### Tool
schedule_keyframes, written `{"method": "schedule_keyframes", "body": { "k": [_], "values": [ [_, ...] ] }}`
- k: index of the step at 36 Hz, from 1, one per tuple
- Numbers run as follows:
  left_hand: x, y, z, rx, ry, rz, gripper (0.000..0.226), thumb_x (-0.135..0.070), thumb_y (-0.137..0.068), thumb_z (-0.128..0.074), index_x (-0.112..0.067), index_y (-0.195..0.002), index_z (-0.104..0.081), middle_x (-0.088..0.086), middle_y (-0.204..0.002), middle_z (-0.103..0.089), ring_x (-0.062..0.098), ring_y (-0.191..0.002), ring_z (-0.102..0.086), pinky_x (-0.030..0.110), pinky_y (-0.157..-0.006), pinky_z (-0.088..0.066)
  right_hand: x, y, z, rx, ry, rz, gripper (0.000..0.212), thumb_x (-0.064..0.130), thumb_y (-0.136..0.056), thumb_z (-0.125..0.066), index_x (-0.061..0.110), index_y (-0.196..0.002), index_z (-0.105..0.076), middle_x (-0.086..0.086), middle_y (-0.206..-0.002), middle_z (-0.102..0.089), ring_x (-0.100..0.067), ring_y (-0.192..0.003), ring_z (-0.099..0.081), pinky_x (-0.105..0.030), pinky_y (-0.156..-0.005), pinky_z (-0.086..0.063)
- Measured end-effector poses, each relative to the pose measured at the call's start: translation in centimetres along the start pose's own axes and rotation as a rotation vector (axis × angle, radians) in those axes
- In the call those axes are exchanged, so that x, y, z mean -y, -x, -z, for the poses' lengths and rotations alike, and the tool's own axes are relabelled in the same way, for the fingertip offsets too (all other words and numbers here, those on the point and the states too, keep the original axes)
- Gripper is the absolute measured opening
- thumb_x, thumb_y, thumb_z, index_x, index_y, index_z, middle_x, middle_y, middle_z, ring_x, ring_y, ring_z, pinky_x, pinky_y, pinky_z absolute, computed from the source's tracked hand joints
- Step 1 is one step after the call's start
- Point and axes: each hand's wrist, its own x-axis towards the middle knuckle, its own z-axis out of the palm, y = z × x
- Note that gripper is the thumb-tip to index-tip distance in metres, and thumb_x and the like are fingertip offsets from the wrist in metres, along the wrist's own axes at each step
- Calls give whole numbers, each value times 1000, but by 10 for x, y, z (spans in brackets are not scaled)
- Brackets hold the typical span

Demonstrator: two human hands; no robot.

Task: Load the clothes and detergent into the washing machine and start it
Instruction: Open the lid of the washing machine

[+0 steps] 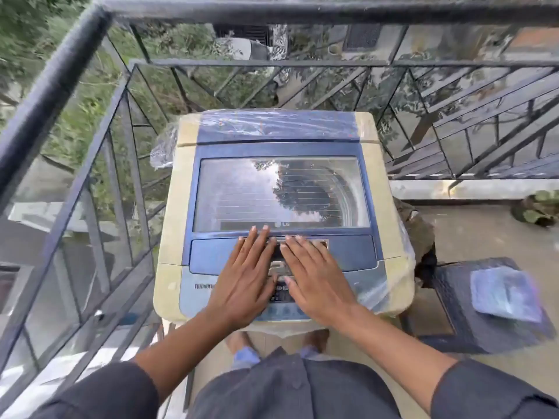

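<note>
Head view looks down on a top-loading washer (281, 207) standing in a balcony corner, plastic wrap over its back and right side. Its lid (281, 195) is shut. Both hands lie flat side by side on the lid's front edge and the control panel (281, 293), fingers straight, gripping nothing: left hand (246, 279), right hand (317, 279). That placement suits lifting the lid, I judge, since its handle recess sits under the fingertips. Through the glass the drum (338, 195) shows mostly sky reflection; I cannot tell whether any clothes are inside. No clothes are in sight outside it. On a dark stool (453, 297) to the right lies 1 bluish packet (505, 293), possibly the detergent, well apart from both hands.
</note>
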Motion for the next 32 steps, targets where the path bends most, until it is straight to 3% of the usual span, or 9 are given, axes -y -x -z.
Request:
{"method": "schedule_keyframes", "body": {
  "k": [3,5,7,13,20,27,32],
  "values": [
    [0,8,0,-42,-8,-19,59,-35,-108,-46,-7,-160,-43,17,-170,-33,35,-159,-28,52,-130,-26,0,4,-6,-19,-34,20,59,37,-102,-53,8,-153,-48,-10,-160,-45,-29,-149,-41,-48,-122,-33],
    [-1,13,-2,-97,-24,-39,49,-33,-105,-49,-9,-147,-57,15,-151,-50,37,-139,-48,49,-119,-39,1,8,-11,-63,-42,33,54,35,-102,-55,7,-148,-54,-11,-152,-53,-32,-139,-50,-49,-115,-40],
    [-1,13,-2,-116,-45,-46,44,-33,-104,-51,-10,-140,-62,11,-134,-57,34,-121,-55,45,-108,-43,1,8,-12,-74,-53,29,51,35,-101,-55,7,-143,-58,-10,-140,-60,-32,-126,-57,-47,-106,-46],
    [0,0,0,-64,-66,-42,34,-34,-104,-49,-13,-127,-63,5,-108,-63,30,-98,-58,43,-94,-44,2,-1,-2,24,-63,-75,46,42,-100,-49,15,-133,-64,-2,-114,-69,-28,-100,-62,-43,-88,-47],
    [-1,-1,-7,-54,-51,0,34,-37,-105,-43,-15,-124,-62,2,-99,-58,29,-89,-54,42,-91,-42,1,-6,8,121,-112,-103,41,45,-99,-48,19,-128,-62,-1,-110,-65,-25,-101,-59,-43,-90,-47],
    [-4,1,-4,-96,-30,11,29,-36,-104,-48,-15,-118,-62,2,-96,-57,29,-88,-53,43,-89,-44,3,-5,13,110,-149,-122,41,44,-96,-55,19,-127,-62,-2,-107,-63,-25,-100,-58,-42,-91,-46],
    [-8,4,11,-131,-18,-10,22,-32,-102,-54,-15,-113,-61,2,-93,-55,29,-84,-53,42,-86,-43,1,-5,20,-12,-140,-76,36,43,-93,-60,17,-117,-66,-2,-97,-63,-26,-90,-59,-42,-81,-48]
  ]
}}
